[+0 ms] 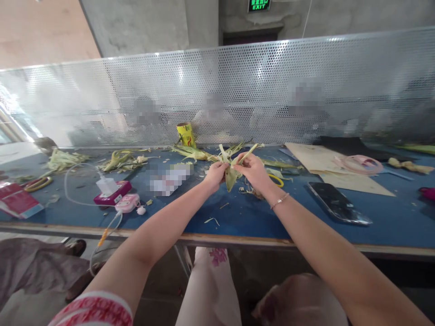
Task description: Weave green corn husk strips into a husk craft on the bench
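Observation:
Both my hands meet at mid-table over a piece of corn husk [231,178], pale green, with strips fanning out above the fingers and a pointed end hanging below. My left hand [216,175] pinches its left side, fingers closed. On the other side my right hand [252,170], with a bracelet at the wrist, is closed on the husk too. Just behind lies a pile of husk strips [193,153]. A yellow ring [276,180], perhaps a tape roll, shows partly behind my right hand. What the fingertips cover is hidden.
A perforated metal screen [190,86] borders the table's back, with blurred people beyond. A yellow can [186,134] stands against it. Left are husk heaps [118,160] and a purple power strip [112,194] with a cable; right, a phone [338,203] and cardboard [312,158].

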`<state>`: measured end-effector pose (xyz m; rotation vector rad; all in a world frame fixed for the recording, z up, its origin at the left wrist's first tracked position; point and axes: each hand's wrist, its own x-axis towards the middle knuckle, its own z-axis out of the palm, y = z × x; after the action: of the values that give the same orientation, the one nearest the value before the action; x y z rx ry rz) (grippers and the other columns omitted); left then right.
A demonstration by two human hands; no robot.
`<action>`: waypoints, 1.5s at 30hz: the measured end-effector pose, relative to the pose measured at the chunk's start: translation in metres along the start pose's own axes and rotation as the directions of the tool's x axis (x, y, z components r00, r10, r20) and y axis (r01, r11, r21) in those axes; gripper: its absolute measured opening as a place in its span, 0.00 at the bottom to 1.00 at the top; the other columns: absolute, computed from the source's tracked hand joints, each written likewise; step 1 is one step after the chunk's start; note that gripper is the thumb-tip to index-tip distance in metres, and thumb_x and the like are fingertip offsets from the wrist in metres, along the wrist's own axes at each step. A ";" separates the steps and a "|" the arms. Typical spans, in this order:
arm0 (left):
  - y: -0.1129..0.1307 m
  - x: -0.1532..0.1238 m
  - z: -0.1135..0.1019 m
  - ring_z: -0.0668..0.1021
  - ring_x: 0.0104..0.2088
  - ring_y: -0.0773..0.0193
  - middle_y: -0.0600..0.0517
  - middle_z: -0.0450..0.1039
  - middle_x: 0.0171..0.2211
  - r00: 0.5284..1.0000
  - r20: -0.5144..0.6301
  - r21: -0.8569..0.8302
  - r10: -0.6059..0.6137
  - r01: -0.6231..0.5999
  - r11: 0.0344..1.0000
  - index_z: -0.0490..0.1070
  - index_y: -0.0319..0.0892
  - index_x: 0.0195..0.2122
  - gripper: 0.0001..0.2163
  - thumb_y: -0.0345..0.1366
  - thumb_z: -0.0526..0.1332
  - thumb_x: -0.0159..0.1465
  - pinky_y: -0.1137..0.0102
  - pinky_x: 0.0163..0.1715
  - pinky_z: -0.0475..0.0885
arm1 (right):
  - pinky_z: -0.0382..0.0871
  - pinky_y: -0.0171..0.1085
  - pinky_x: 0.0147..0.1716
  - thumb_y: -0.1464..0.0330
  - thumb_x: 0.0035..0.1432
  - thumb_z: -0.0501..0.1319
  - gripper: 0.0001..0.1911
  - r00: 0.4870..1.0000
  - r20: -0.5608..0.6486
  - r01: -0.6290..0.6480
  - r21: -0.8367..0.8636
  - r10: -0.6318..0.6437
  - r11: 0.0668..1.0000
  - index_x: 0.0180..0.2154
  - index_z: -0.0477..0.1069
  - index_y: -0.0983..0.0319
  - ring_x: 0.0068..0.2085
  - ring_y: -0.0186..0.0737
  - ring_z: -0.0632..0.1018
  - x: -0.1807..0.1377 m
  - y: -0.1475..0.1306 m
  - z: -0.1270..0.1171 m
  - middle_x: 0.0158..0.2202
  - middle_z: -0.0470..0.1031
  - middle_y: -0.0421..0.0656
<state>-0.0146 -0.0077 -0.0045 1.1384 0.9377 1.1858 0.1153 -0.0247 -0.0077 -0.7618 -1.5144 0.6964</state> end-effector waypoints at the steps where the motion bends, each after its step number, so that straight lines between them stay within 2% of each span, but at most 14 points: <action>1: 0.000 0.001 -0.001 0.68 0.16 0.72 0.58 0.63 0.16 1.000 -0.017 -0.004 -0.001 0.001 1.000 0.62 0.39 0.24 0.09 0.31 0.56 0.62 0.75 0.21 0.66 | 0.66 0.38 0.34 0.61 0.45 0.66 0.15 1.000 0.015 -0.004 -0.009 0.004 1.000 0.33 0.63 0.59 0.30 0.34 0.70 0.000 -0.002 -0.001 0.29 0.69 0.37; 7: -0.001 0.005 -0.003 0.68 0.16 0.72 0.57 0.63 0.16 1.000 -0.018 -0.011 0.013 -0.013 1.000 0.62 0.40 0.24 0.10 0.33 0.56 0.62 0.75 0.20 0.65 | 0.67 0.38 0.33 0.59 0.45 0.65 0.19 0.997 -0.029 -0.078 -0.058 0.077 0.995 0.37 0.65 0.60 0.31 0.36 0.72 0.000 0.002 0.000 0.30 0.71 0.39; 11: -0.003 0.005 -0.003 0.66 0.15 0.72 0.59 0.62 0.15 0.999 -0.020 0.021 0.030 -0.029 0.999 0.62 0.40 0.24 0.10 0.36 0.59 0.61 0.75 0.20 0.64 | 0.68 0.37 0.29 0.57 0.45 0.64 0.17 0.977 0.021 -0.212 -0.080 0.214 0.974 0.34 0.68 0.61 0.30 0.38 0.73 0.001 0.009 0.001 0.30 0.74 0.42; 15: -0.002 0.005 -0.004 0.67 0.16 0.72 0.58 0.62 0.16 0.998 -0.019 0.079 0.055 -0.053 0.995 0.61 0.40 0.24 0.11 0.37 0.57 0.62 0.75 0.21 0.65 | 0.68 0.36 0.26 0.58 0.47 0.64 0.16 0.966 0.038 -0.251 -0.122 0.257 0.960 0.34 0.71 0.62 0.28 0.38 0.73 0.000 0.011 0.000 0.31 0.76 0.44; 19: -0.001 0.005 -0.005 0.69 0.18 0.73 0.56 0.66 0.18 0.999 0.022 0.057 0.046 -0.047 0.997 0.64 0.40 0.25 0.11 0.40 0.59 0.61 0.75 0.22 0.65 | 0.67 0.35 0.25 0.59 0.48 0.63 0.14 0.966 -0.040 -0.257 -0.157 0.254 0.953 0.34 0.71 0.62 0.29 0.38 0.74 0.002 0.014 -0.003 0.32 0.77 0.44; 25: 0.001 0.003 -0.006 0.70 0.21 0.72 0.56 0.67 0.20 0.993 0.062 0.023 0.102 -0.104 0.994 0.67 0.38 0.25 0.03 0.28 0.60 0.56 0.75 0.24 0.67 | 0.62 0.35 0.23 0.61 0.48 0.60 0.10 0.960 -0.156 -0.264 -0.234 0.231 0.936 0.28 0.69 0.62 0.25 0.37 0.71 0.006 0.022 -0.008 0.23 0.71 0.41; 31: -0.002 0.004 -0.006 0.72 0.24 0.71 0.55 0.70 0.22 0.984 0.070 0.062 0.166 -0.171 0.983 0.70 0.37 0.26 0.02 0.27 0.61 0.54 0.73 0.27 0.68 | 0.59 0.35 0.21 0.62 0.50 0.58 0.08 0.958 -0.131 -0.283 -0.260 0.256 0.923 0.28 0.67 0.61 0.21 0.35 0.67 0.006 0.020 -0.007 0.19 0.66 0.38; 35: -0.002 0.003 -0.005 0.72 0.24 0.72 0.55 0.70 0.22 0.980 0.070 0.090 0.186 -0.192 0.977 0.71 0.37 0.25 0.02 0.28 0.63 0.53 0.74 0.27 0.68 | 0.57 0.34 0.19 0.62 0.50 0.60 0.09 0.948 -0.085 -0.317 -0.182 0.306 0.931 0.28 0.66 0.61 0.19 0.32 0.65 0.004 0.018 -0.004 0.19 0.65 0.37; 38: 0.000 0.000 -0.003 0.72 0.23 0.72 0.54 0.70 0.22 0.982 0.078 0.088 0.170 -0.177 0.980 0.71 0.37 0.25 0.02 0.28 0.63 0.54 0.74 0.28 0.68 | 0.56 0.33 0.18 0.62 0.49 0.61 0.09 0.951 -0.079 -0.307 -0.138 0.299 0.942 0.30 0.67 0.61 0.19 0.31 0.64 0.003 0.017 -0.002 0.18 0.64 0.36; 45: 0.000 0.000 -0.003 0.72 0.22 0.71 0.54 0.70 0.21 0.983 0.087 0.116 0.162 -0.171 0.978 0.69 0.37 0.25 0.04 0.28 0.62 0.55 0.73 0.27 0.69 | 0.57 0.34 0.20 0.61 0.49 0.61 0.10 0.964 -0.098 -0.264 -0.205 0.248 0.942 0.28 0.67 0.61 0.19 0.32 0.65 0.002 0.015 -0.004 0.18 0.65 0.36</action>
<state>-0.0169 -0.0070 -0.0054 1.3745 0.8795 1.2219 0.1197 -0.0136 -0.0181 -1.1542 -1.4548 0.6938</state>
